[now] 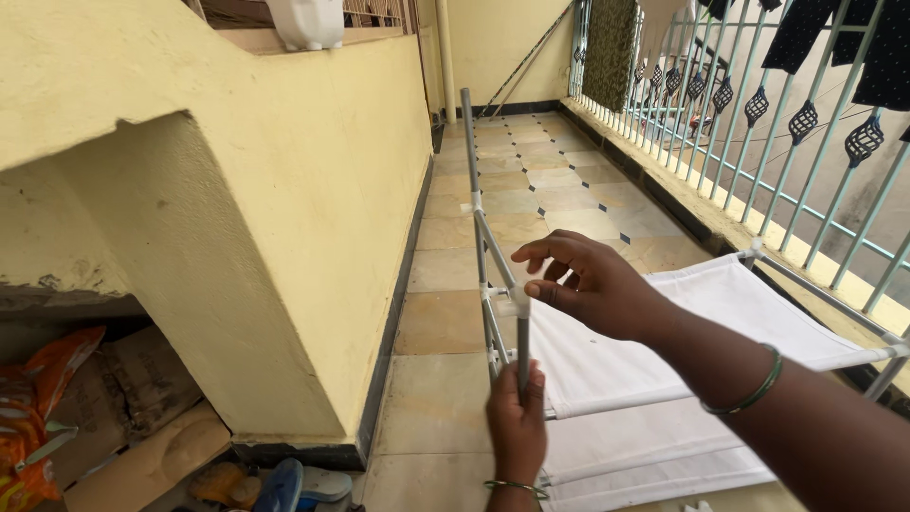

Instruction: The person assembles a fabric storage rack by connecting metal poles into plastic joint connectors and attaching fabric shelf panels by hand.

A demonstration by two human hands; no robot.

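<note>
A metal-framed rack with white fabric shelves (pixel 607 360) stands tilted on a tiled balcony floor. My left hand (pixel 517 417) is wrapped around one of its grey upright tubes (pixel 522 341), low in the view. My right hand (pixel 592 284) reaches across from the right, its thumb and fingers pinching the white plastic joint (pixel 517 301) at the top of that tube. A long grey pole (pixel 471 161) of the frame runs away from the joint down the balcony.
A yellow wall (pixel 284 190) with a ledge stands at the left, with bags, cardboard and sandals (pixel 303 484) tucked under it. A railing with ornamental bars (pixel 758 123) lines the right side, dark clothes hanging on it. Tiled floor (pixel 540 180) stretches ahead.
</note>
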